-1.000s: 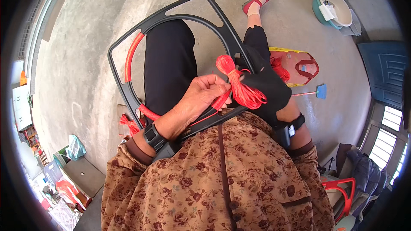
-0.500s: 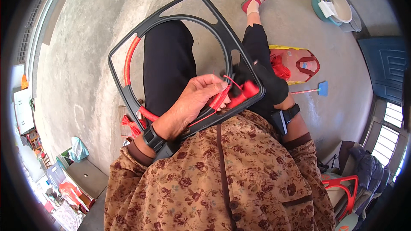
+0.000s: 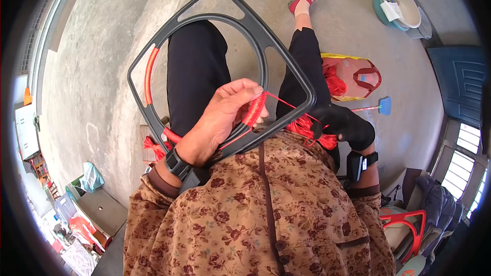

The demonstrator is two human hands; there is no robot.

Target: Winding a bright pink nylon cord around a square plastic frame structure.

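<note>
A black plastic frame [image 3: 302, 79], squarish with a round ring inside it, leans across my lap. Red cord is wound tightly over parts of the ring, one wrapped stretch [image 3: 149, 76] being on its left side. My left hand [image 3: 225, 105], bare, pinches the ring at another red winding [image 3: 254, 110], thumb on top at its upper end. From there a single taut red strand [image 3: 280, 100] runs to my right hand [image 3: 350, 125]. That hand wears a black glove and is closed on a loose bundle of red cord [image 3: 307, 128] beside the frame's lower right corner.
More red cord [image 3: 156, 148] hangs by my left wrist. On the floor to the right are a pinkish bag [image 3: 358, 79] with red cord at its mouth and a blue fly swatter [image 3: 384, 106]. Basins [image 3: 399, 5] stand at the far right, near a blue door [image 3: 458, 74].
My right hand has come out from behind the frame's right side and moved right with the red bundle, drawing the strand straight. The frame has shifted slightly up and left.
</note>
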